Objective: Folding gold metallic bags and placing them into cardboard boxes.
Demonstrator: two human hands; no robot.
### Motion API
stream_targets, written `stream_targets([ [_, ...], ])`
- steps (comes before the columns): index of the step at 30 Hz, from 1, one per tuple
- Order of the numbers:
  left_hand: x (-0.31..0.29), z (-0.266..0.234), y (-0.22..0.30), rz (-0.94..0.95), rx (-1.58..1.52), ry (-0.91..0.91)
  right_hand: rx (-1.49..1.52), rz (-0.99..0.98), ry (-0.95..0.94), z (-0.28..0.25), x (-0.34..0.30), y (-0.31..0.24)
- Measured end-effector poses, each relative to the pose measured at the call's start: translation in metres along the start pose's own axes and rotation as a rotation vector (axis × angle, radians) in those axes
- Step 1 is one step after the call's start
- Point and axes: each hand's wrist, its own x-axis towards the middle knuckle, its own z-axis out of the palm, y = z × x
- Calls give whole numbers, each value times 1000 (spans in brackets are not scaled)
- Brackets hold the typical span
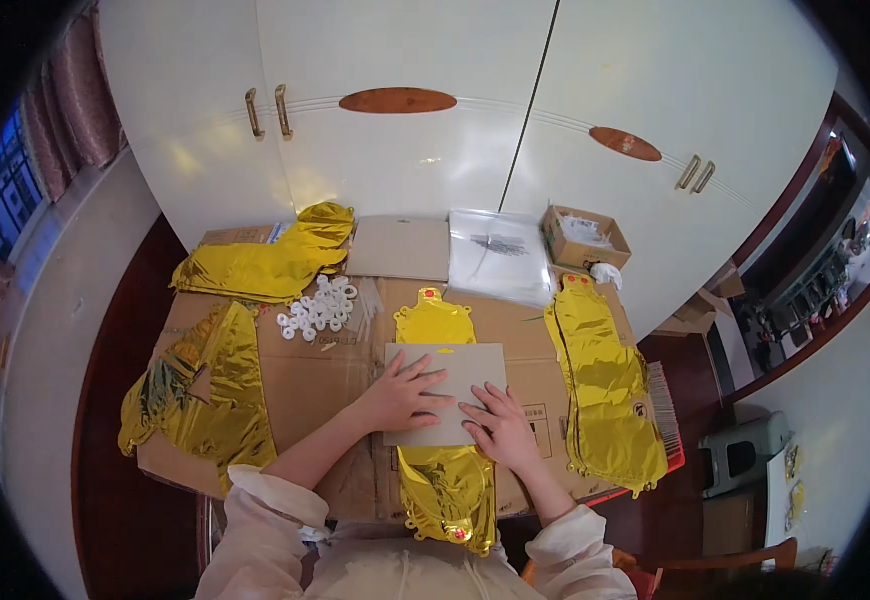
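Observation:
Both my hands lie flat on a grey-beige card (445, 420) with a small hanging slot near its far edge. My left hand (410, 393) rests on the card's left half, fingers spread. On its right edge lies my right hand (498, 424), fingers also apart. Beneath the card is a flat gold foil balloon (435, 322); its far end and its near end (450, 500) stick out, each with a red spot. The middle of the balloon is hidden by the card. Neither hand grips anything.
Gold foil balloons lie in piles at the far left (265, 262), near left (220, 395) and right (605, 385). White rings (320, 308), stacked cards (400, 248), clear plastic bags (500, 255) and a small open box (560, 250) sit toward the back. White cabinets (405, 160) stand behind.

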Motion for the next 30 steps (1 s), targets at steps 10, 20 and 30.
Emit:
stream_targets([
  [10, 2, -5, 1, -13, -27, -85, -1, 23, -51, -3, 2, -2],
  [20, 4, -6, 0, -54, -68, -178, 19, -264, -460, -63, -68, -25],
  [30, 3, -7, 2, -42, -90, -123, -110, -290, -525, -60, -96, -29],
])
